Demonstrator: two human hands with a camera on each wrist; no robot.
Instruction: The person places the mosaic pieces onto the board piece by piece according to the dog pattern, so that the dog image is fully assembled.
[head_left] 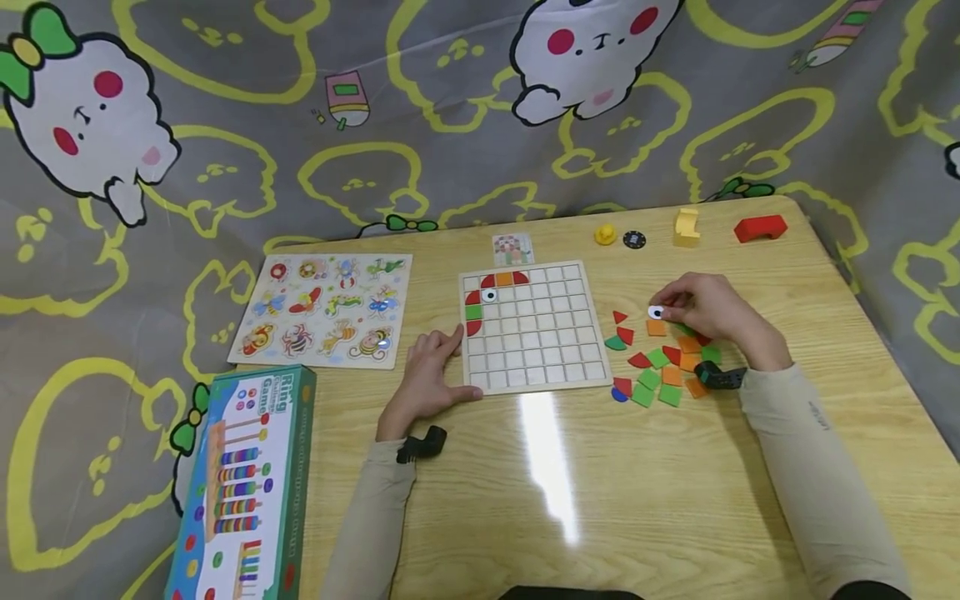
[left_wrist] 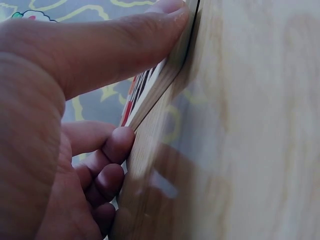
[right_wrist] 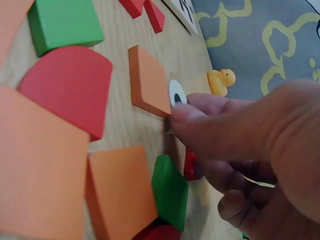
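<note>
With thumb and finger my right hand pinches a round white eye piece with a black pupil. It is just above an orange square tile, at the far side of the loose pieces. The wooden grid board lies in the middle of the table. Red, orange and green pieces and another eye piece sit in its upper left cells. At the board's near left corner rests my left hand, its thumb against the near edge and its fingers by the left edge.
Loose red, green and orange tiles lie right of the board. A picture card, yellow duck, black disc, yellow block and red block line the back. An insect puzzle and game box stand left.
</note>
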